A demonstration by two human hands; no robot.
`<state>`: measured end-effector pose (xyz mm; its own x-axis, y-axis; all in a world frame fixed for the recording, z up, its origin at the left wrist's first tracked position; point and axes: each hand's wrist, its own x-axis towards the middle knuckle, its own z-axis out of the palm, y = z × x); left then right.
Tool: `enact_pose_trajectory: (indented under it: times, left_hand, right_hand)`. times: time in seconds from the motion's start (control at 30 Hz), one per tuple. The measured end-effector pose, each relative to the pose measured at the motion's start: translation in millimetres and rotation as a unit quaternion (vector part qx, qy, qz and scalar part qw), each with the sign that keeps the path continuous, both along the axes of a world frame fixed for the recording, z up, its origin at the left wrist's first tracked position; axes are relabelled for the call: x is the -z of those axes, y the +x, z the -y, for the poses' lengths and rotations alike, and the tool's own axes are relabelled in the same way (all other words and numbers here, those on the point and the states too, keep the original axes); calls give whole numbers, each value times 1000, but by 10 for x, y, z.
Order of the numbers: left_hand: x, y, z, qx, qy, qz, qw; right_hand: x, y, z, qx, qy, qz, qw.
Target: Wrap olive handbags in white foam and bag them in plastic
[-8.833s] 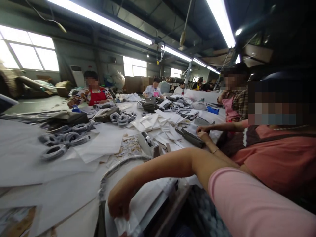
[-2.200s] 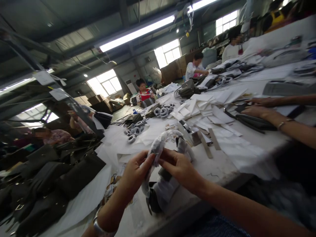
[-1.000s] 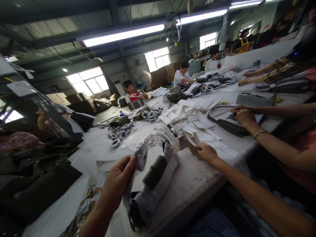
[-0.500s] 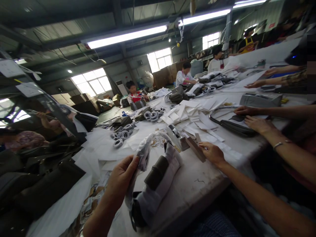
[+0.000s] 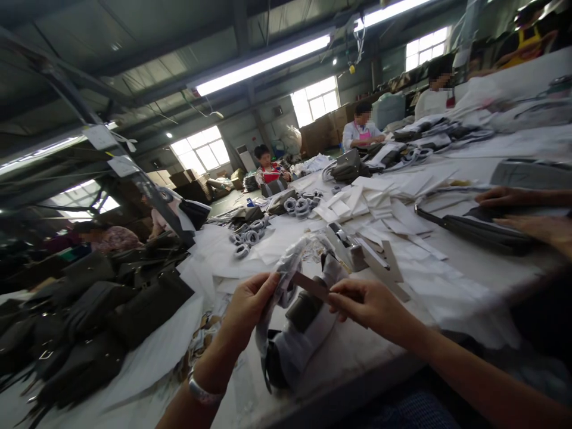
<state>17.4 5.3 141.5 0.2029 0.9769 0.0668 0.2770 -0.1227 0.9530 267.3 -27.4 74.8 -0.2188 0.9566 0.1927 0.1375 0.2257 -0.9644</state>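
Note:
My left hand [image 5: 248, 307] is closed on the bag handle [image 5: 286, 262], which is wrapped in clear plastic and pale padding. Below that handle a dark olive bag [image 5: 304, 311], partly covered in white wrapping, lies on the table. Between the thumb and fingers of my right hand [image 5: 369, 304] is one end of a flat brown strip [image 5: 310, 285]. The strip's other end reaches the wrapped handle by my left fingers; whether it sticks there I cannot tell. Just beyond the bag stands a grey tape dispenser [image 5: 351, 247].
Dark bags [image 5: 102, 322] are heaped at left, near a metal post [image 5: 152, 190]. White sheets [image 5: 370, 202] and grey rings [image 5: 250, 235] cover the table's middle. At right, a co-worker's hands [image 5: 531, 214] rest on another dark bag [image 5: 482, 232]. Other people sit across the table.
My right hand has moved left from beside the tape dispenser to the wrapped handle, carrying the brown strip. The view has swung left. My left hand still holds the handle.

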Motion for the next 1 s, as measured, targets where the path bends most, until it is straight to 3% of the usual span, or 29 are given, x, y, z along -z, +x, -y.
enact_pose_trajectory:
  times: [0.23,0.43,0.6,0.83,1.0]
  left_hand:
    - [-63,23,76,-11,58,-62,996]
    - [-88,-30,108,-70,141,-108,982]
    - [-71,-3,113,-49,165,-146,974]
    - [-63,43,140,-15,187,-165,968]
    - [-125,31,246,-26,235,-244,941]
  right_hand:
    - [19,-294,-110,14,30,-17,999]
    - [30,-463,-215,4,-16,-116,993]
    - [-57,-601,-202,7,-40,-189,981]
    - [-211,-676,-124,-85,-67,-238,965]
    - [-278,-619,-64,-121,-69,-274,951]
